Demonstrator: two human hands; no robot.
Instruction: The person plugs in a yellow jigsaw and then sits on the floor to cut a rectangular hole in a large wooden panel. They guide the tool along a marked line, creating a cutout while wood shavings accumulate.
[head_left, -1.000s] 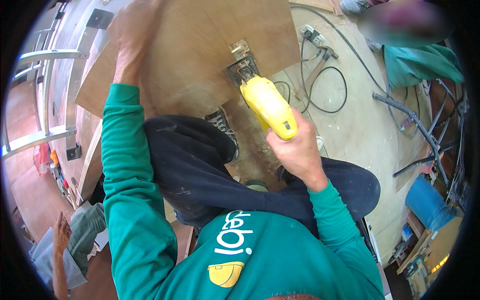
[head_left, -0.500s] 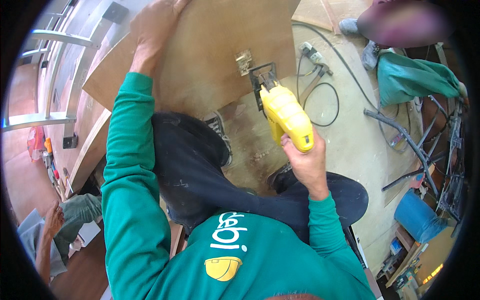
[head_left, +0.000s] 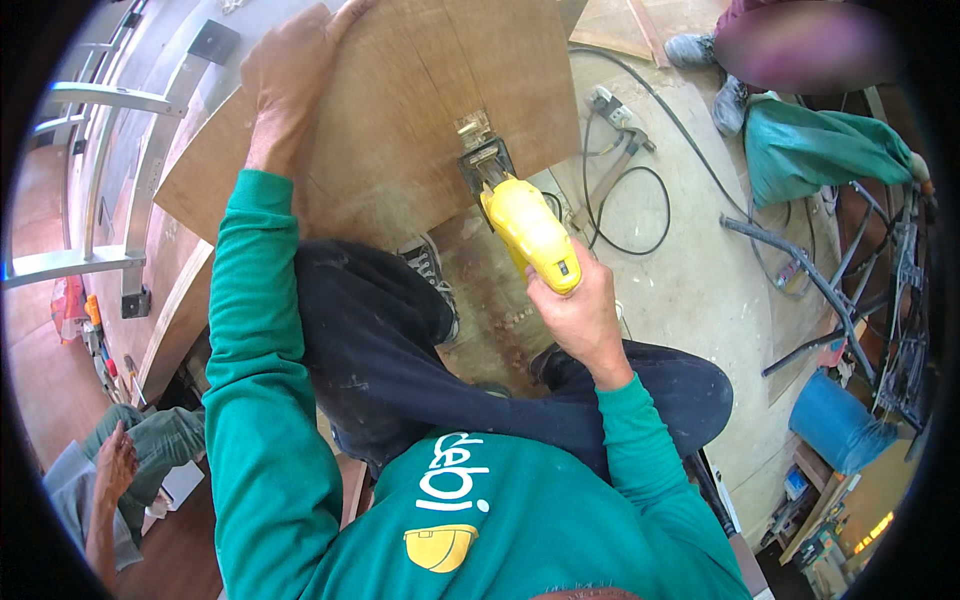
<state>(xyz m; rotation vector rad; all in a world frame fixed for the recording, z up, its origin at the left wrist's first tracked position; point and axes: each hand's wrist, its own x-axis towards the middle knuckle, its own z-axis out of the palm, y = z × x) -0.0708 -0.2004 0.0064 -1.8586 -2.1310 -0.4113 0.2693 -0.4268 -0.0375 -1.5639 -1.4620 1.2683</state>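
A yellow jigsaw (head_left: 530,225) is gripped at its rear by the right hand (head_left: 580,305); the fingers are wrapped around the handle, mostly hidden beneath it, and the thumb is laid along the near side. The tool is pointed away from the right hand, with its black base plate (head_left: 488,160) set over the near edge of a plywood panel (head_left: 390,120), presumably so that the board is met by the blade; the blade itself cannot be made out. Just beyond the base plate, a small pale rectangular patch (head_left: 474,128) is seen on the panel, its nature unclear.

The left hand (head_left: 290,65) is placed at the panel's far left margin, its thumb extended over the face. The other fingers cannot be distinguished, so whether the edge is pinched or merely pressed cannot be told. This wide spacing of the hands was probably chosen to steady the board while the left is kept clear of the tool. To the right of and beyond the right hand, a hammer (head_left: 615,175) and a looped black cable (head_left: 665,215) are laid on the floor.
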